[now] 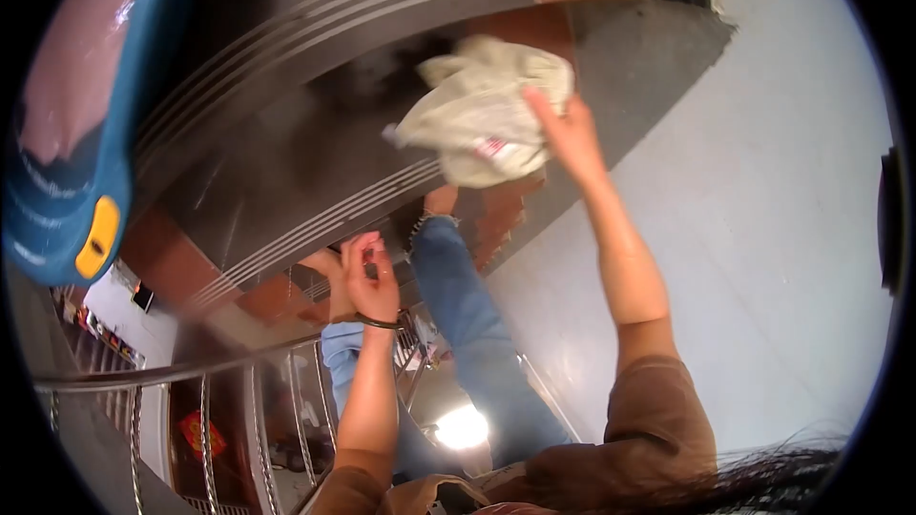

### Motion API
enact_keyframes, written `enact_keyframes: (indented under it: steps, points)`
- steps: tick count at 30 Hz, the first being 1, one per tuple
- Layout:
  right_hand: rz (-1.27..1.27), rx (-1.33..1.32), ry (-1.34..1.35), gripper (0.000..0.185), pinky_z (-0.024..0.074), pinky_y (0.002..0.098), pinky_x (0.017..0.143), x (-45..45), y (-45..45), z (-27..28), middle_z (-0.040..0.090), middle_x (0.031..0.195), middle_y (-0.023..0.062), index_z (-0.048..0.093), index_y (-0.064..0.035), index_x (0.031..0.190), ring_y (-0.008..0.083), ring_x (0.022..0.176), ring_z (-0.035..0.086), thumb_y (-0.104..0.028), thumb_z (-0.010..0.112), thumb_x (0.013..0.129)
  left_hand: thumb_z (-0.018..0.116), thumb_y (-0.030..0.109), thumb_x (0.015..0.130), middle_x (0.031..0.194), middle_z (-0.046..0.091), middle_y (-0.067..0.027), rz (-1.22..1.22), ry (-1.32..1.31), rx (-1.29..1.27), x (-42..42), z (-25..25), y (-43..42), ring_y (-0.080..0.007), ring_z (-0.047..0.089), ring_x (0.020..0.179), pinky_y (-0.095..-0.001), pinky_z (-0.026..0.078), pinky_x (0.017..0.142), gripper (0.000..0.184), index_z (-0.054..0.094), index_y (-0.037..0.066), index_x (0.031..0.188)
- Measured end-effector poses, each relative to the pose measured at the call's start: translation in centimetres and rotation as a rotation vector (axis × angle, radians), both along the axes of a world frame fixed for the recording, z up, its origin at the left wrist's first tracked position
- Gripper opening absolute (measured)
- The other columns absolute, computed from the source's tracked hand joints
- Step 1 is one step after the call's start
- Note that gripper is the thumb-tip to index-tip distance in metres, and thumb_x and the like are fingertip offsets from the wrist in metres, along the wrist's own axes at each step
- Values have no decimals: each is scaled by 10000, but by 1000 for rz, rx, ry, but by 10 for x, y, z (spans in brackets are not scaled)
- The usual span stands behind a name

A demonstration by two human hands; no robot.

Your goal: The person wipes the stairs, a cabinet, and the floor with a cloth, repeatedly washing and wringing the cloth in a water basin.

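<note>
The right hand [574,143] is partly closed on a pale cream cloth [482,100], gripping its right-hand edge with the thumb lying over the fabric; the other fingers are mostly hidden, so how tightly they close cannot be told. The cloth is bunched and somewhat blurred, with a small red-and-white label [491,147] showing near its lower edge. It lies in front of a dark, glossy stair step [315,124], and whether it touches the stone or is held just above it cannot be told. The left hand [372,278] is half open, its fingers bent loosely in toward the palm, with a dark bangle [379,322] around the wrist. It appears just beside one bare foot [329,275], though contact is unclear; the other bare foot [441,198] is near the lower part of the cloth. Both legs are in blue jeans [463,296], and the sleeves [658,410] are brown. Pale stripes and reddish-brown panels mark the steps. A plain wall [763,257] stands to the right, a metal railing [205,380] runs across the lower left, and a blue object with a yellow tab [97,236] fills the upper left.
</note>
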State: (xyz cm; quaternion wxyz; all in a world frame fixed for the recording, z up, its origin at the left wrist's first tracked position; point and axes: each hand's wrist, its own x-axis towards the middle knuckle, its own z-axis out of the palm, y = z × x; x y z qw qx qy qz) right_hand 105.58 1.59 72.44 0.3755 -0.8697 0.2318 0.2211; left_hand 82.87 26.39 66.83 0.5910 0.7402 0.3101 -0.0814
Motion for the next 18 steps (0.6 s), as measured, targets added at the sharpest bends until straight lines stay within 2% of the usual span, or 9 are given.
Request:
enact_keyframes:
  steps: [1,2,3,6,8,10,12,15,18]
  points:
    - [30,-31,-138,588,513,357,918,-2,-26,-27,693,1141,186,589,29,1256,232,1037,668,-414,730,897,586,-15,927,1062,601,-101,28,-9,-8,0,1,4,-182,580,872,-274,466,720,159,635,8,1077]
    - [73,-34,-198,755,437,397,1045,4,-38,-39,539,1384,248,477,31,1395,300,1260,554,-448,740,874,589,-16,923,1064,604,-105,57,-17,-15,-1,3,7,-189,582,874,-278,466,717,161,637,10,1075]
    - [177,-410,-285,888,339,433,1136,0,-64,-72,339,1534,282,394,-7,1483,369,1413,379,-505,749,840,588,-25,910,1072,611,-115,59,-2,29,-1,6,11,-206,592,886,-281,479,723,173,642,22,1068]
    - [187,-337,-319,988,286,452,1171,0,-61,-149,263,1564,303,358,-45,1518,427,1449,288,-582,759,792,586,-24,903,1076,616,-122,132,-45,31,-5,11,20,-215,603,911,-285,495,735,178,645,30,1062]
    - [258,-692,-618,990,319,491,1134,1,3,-177,320,1523,317,394,-70,1503,474,1398,337,-595,769,753,568,-17,918,1104,603,-119,176,-57,34,-6,20,34,-215,612,954,-289,504,784,175,631,21,1077]
    - [388,-598,-762,938,334,538,1097,-10,83,-175,334,1502,334,404,-97,1500,485,1365,367,-547,761,758,548,-1,953,1130,580,-109,276,-54,-21,-16,24,44,-200,620,999,-298,500,867,151,604,5,1093]
    - [486,-529,-894,914,330,575,1069,-39,173,-185,325,1507,338,397,-118,1505,499,1352,370,-514,751,761,564,17,927,1161,577,-140,378,-82,168,-26,21,58,-243,577,1011,-311,485,810,183,628,6,1098]
    - [514,-400,-740,921,281,643,1065,-105,320,-184,341,1512,302,442,-141,1473,502,1393,325,-451,806,685,536,92,972,1240,532,-156,454,-59,423,-28,28,92,-268,537,1088,-349,462,859,217,596,-13,1153]
    - [712,-238,-638,902,192,674,1130,-143,444,-188,362,1496,269,454,-190,1468,490,1402,293,-545,769,701,516,118,1001,1247,526,-155,639,-4,560,-38,25,130,-266,535,1110,-360,455,894,250,566,-19,1203]
